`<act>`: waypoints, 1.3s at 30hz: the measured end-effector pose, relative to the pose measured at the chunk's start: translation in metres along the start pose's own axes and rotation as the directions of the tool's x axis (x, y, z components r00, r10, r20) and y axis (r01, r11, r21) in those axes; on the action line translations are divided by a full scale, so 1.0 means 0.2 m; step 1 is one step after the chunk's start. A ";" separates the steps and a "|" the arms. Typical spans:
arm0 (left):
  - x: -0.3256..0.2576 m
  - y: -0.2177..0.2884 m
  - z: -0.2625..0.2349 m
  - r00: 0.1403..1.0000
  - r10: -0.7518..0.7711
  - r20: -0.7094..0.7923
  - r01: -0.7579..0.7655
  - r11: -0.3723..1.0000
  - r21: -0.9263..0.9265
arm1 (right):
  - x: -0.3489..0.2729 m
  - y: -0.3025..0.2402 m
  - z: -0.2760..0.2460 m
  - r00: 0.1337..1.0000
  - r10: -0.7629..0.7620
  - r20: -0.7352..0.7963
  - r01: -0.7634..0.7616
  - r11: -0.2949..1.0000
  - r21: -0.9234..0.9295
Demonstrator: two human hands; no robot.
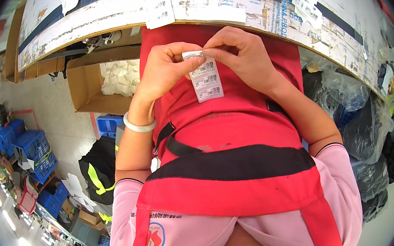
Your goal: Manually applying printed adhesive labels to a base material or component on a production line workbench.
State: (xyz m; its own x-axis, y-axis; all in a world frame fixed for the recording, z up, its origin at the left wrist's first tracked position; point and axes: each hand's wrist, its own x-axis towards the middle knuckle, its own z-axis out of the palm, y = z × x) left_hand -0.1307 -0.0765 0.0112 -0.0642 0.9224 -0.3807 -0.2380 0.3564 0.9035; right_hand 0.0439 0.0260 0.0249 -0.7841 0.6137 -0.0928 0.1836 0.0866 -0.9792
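A short strip of white barcode labels (209,82) hangs in front of my red apron (235,122), just below the table edge. My left hand (163,71) is closed on the strip's upper left side, thumb on top. At its top edge, my right hand (246,56) pinches the corner between thumb and forefinger. The fingertips of both hands almost meet there, and they cover part of the top label. On the table lies a longer strip of similar labels (157,1), its end near the front edge.
A scuffed white table (260,21) spans the far side, with more label sheets (307,7) on it. Below it at left stands a cardboard box (83,87) holding white scraps. Clear plastic bags (364,126) crowd the right. Blue crates (35,151) stand further left.
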 end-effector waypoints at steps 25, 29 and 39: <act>0.07 -0.17 -0.05 0.994 -0.112 -0.019 0.108 0.985 -0.135 | 0.11 0.03 -0.16 0.966 0.085 -0.244 -0.095 0.995 -0.030; 0.09 -0.24 -0.05 0.983 -0.111 -0.145 0.088 0.984 -0.156 | 0.17 0.05 -0.30 0.967 0.169 -0.190 -0.183 0.981 -0.057; 0.11 -0.27 -0.06 0.982 -0.104 -0.159 0.066 0.973 -0.223 | 0.23 0.07 -0.30 0.948 0.254 -0.191 -0.269 0.962 -0.054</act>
State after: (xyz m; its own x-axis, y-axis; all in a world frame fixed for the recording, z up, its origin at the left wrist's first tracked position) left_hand -0.1308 -0.0763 -0.0477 -0.1925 0.8452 -0.4987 -0.4518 0.3748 0.8096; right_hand 0.0450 0.1023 0.0171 -0.5834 0.7538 -0.3025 0.4195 -0.0393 -0.9069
